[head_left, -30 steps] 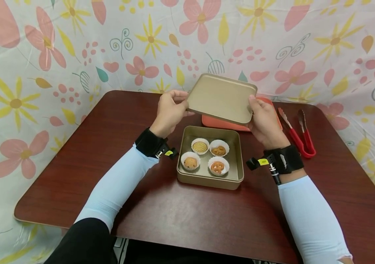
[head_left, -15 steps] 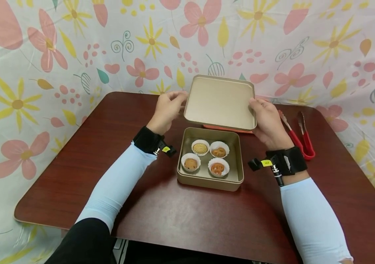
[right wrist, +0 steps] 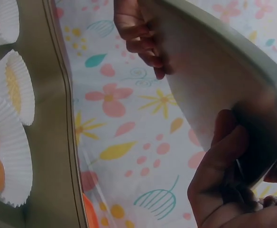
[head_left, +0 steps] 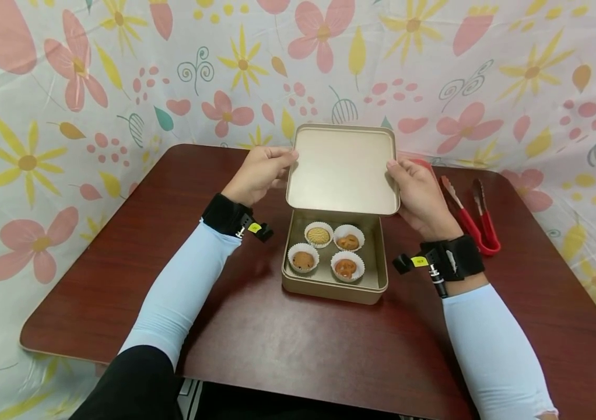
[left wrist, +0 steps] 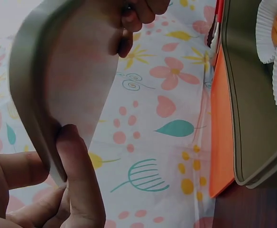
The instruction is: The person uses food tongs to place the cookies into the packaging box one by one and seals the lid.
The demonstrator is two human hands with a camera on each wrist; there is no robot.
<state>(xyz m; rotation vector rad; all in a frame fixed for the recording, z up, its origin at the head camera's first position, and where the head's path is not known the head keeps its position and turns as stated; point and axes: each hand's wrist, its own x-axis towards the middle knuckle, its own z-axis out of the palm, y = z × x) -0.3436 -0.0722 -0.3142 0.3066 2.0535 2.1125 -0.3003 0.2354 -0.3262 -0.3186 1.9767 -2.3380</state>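
A gold tin lid is held up tilted, its inner side toward me, above the back edge of the gold tin box. My left hand pinches the lid's left edge, thumb on the inner face, as the left wrist view shows. On the opposite edge my right hand grips the lid, thumb also inside. Within the box sit several white paper cups: a yellow round cookie, a chip cookie, a small pretzel and another brown snack.
Behind the lid lies an orange tray, mostly hidden in the head view. Red-handled tongs rest on the dark wooden table at the right. A flower-print cloth hangs behind the table.
The lid has swung level and tipped more upright, shifting slightly left and down until it overlaps the box's back rim. The left hand, loose at its edge half a second ago, now pinches it.
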